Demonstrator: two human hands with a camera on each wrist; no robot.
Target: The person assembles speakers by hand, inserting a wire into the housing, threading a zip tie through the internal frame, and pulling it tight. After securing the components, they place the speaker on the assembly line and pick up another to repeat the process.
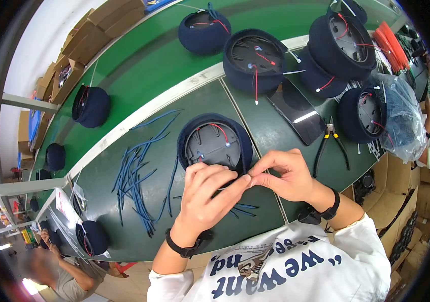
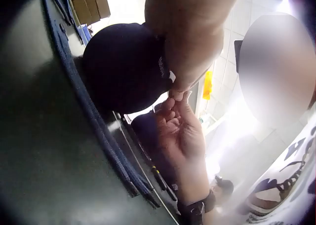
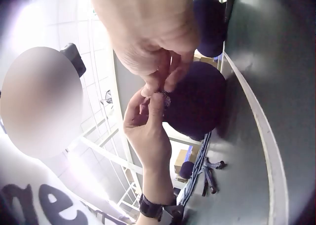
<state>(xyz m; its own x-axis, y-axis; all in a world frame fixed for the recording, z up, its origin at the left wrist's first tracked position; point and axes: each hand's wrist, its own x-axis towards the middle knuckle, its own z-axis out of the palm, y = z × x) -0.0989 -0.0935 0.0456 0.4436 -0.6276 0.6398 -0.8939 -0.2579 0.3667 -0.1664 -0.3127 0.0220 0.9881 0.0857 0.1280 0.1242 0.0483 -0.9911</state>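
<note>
A round housing with a navy fabric cover [image 1: 245,143] lies on the dark green work table, its black ribbed inside facing up with red wires [image 1: 220,132]. At its near rim my left hand [image 1: 206,197] lays its fingers over the edge and pinches the cover's fabric. Beside it my right hand [image 1: 286,177] pinches the same fabric edge between thumb and fingertips. The fingertips of both hands meet there, and hide the pinched spot. In the left wrist view the cover [image 2: 123,69] shows its dark outer side. Blue cords [image 1: 137,181] lie to the left.
Pliers [image 1: 329,146] and a dark phone-like slab [image 1: 297,111] lie to the right. More covered housings [image 1: 255,60] stand at the back and right, near a clear plastic bag [image 1: 400,118]. A pale rail [image 1: 124,131] crosses behind. Another person [image 1: 74,277] is at lower left.
</note>
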